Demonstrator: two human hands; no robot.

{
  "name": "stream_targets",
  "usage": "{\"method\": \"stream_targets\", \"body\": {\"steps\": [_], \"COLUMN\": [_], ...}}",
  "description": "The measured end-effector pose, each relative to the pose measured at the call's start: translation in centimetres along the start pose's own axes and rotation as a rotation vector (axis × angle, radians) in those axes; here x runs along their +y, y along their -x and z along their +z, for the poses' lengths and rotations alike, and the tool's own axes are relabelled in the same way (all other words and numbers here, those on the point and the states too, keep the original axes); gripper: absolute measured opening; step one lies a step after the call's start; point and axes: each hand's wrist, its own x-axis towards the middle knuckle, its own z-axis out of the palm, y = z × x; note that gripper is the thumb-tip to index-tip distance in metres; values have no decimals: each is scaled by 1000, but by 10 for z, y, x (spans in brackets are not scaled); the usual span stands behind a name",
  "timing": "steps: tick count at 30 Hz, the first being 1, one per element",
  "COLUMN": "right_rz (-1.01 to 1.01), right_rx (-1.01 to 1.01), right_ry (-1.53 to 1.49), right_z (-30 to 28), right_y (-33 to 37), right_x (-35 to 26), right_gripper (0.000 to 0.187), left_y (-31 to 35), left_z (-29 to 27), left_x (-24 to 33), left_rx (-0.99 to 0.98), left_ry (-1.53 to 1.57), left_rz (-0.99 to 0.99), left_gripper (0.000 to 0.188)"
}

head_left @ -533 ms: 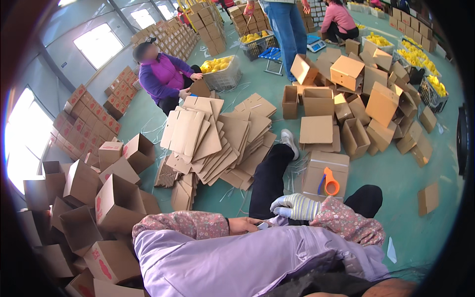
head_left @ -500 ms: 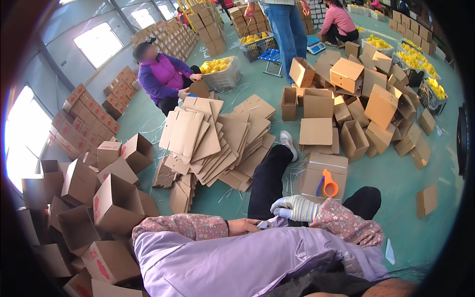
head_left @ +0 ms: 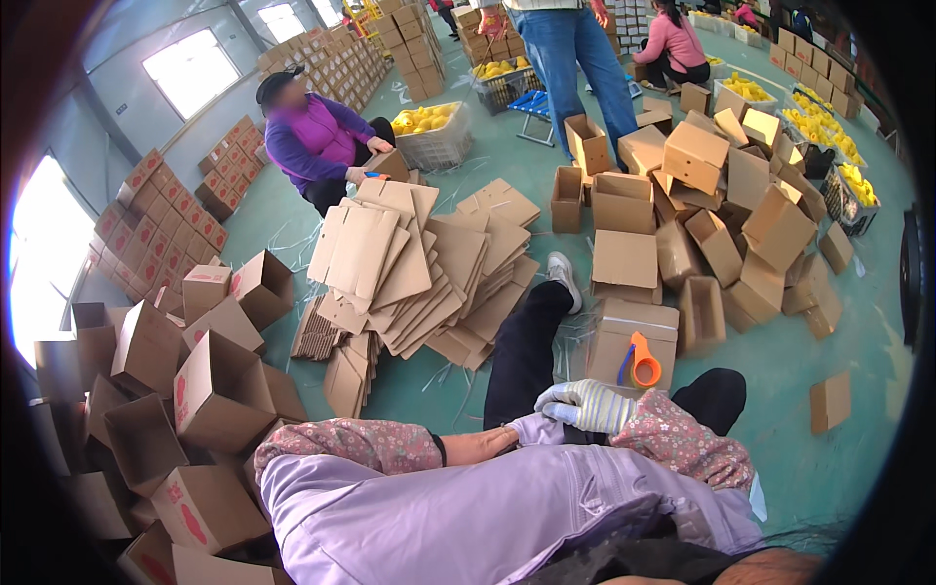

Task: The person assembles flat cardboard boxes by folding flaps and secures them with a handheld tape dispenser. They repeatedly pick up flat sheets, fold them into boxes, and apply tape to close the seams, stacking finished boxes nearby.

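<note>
The left hand point(head_left: 483, 446), which is bare, lies palm down with its fingers nearly straight and close together. Their tips meet a bunched piece of lilac cloth point(head_left: 537, 430) in the lap; whether something is under the palm, I cannot tell. The right hand point(head_left: 588, 406), in a striped glove, has its fingers bent over the other side of this cloth. It touches the cloth, but I cannot tell if it grips it firmly.

To handle the cloth well, I think one hand should hold the edge steady while the other works close beside it, with small and slow movements. The gloved fingers probably feel the thin folds less, so the bare fingertips suit the finer part better. The cloth should lie without twisting, and the folds should not catch between the fingers. Both wrists are best kept low and relaxed.

Beyond the right hand, an orange ring-shaped tool point(head_left: 644, 370) rests on a flat carton point(head_left: 609, 343) on the floor point(head_left: 770, 458). The flattened cartons point(head_left: 390, 255) lie in front, and open boxes point(head_left: 219, 400) crowd the left side, so the elbows should stay near the body.
</note>
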Motion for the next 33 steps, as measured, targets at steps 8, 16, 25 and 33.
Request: {"method": "stream_targets", "body": {"steps": [8,16,25,33], "right_rz": [-58,-33,-6,-7], "right_rx": [85,233,546,723], "right_ry": [34,-226,-314,-317], "right_z": [-7,-23,-43,-55], "right_y": [6,37,82,77], "right_x": [5,36,78,85], "right_gripper": [22,17,17,15], "left_y": [-13,0,-24,-15], "left_z": [9,-11,-9,-25], "left_x": [27,3,11,10], "left_rx": [196,242,85,126], "left_ry": [443,-682,269,-714], "left_rz": [208,330,14,316], "left_gripper": [50,23,19,17]}}
